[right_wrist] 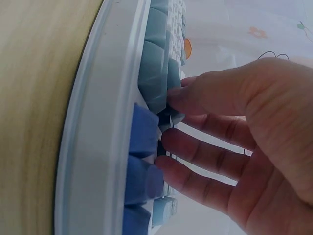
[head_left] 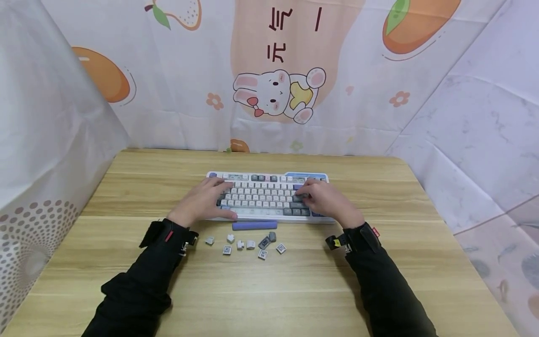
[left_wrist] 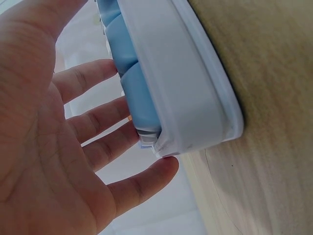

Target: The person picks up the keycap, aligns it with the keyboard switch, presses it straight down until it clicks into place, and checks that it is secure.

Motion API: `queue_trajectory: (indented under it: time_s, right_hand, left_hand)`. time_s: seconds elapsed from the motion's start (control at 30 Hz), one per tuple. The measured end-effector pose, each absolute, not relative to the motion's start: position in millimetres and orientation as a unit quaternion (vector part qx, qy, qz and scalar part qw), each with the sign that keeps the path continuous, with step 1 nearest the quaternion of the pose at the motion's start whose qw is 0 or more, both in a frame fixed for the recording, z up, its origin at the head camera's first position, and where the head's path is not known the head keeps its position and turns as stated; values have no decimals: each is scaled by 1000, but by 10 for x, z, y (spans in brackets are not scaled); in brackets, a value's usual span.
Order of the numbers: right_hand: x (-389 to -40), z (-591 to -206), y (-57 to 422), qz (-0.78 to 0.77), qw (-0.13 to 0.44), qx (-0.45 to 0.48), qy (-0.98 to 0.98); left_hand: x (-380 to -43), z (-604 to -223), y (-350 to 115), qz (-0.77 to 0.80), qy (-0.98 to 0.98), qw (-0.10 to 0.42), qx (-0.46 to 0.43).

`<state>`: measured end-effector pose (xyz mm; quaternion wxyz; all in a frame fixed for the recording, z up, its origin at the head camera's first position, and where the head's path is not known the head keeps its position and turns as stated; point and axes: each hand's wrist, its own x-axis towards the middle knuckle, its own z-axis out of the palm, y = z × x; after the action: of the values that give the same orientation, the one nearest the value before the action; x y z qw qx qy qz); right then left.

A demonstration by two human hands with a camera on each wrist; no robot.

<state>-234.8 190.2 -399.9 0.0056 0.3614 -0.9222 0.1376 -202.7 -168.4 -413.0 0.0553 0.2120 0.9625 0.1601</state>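
A white mechanical keyboard (head_left: 261, 196) with white, grey and blue keycaps lies across the table. My left hand (head_left: 206, 199) rests at its left end, fingers spread and fairly straight; in the left wrist view the fingertips (left_wrist: 168, 166) touch the case corner near the blue keycaps (left_wrist: 142, 98). At the right end, my right hand (head_left: 326, 199) has its thumb and index finger pinching a grey keycap (right_wrist: 174, 78), partly hidden by the thumb. The other fingers reach over the keys beside the dark blue keycaps (right_wrist: 142, 178).
A long purple-blue keycap (head_left: 254, 225) lies just in front of the keyboard. Several loose keycaps, white (head_left: 251, 245) and grey (head_left: 264, 242), are scattered nearer the front on the wooden table (head_left: 269, 299). A printed curtain (head_left: 189, 93) hangs behind the table.
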Motion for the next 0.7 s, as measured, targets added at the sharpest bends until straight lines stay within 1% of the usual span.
queue_trajectory:
  time_s: [0.43, 0.7]
  right_hand:
    - [-2364, -4006, 1920, 161, -27, 342, -926]
    - [-2365, -3998, 1925, 174, -36, 331, -927]
  left_hand:
    - [-2010, -4107, -1658, 161, 963, 59, 207]
    - [-2010, -4117, -1671, 163, 963, 59, 207]
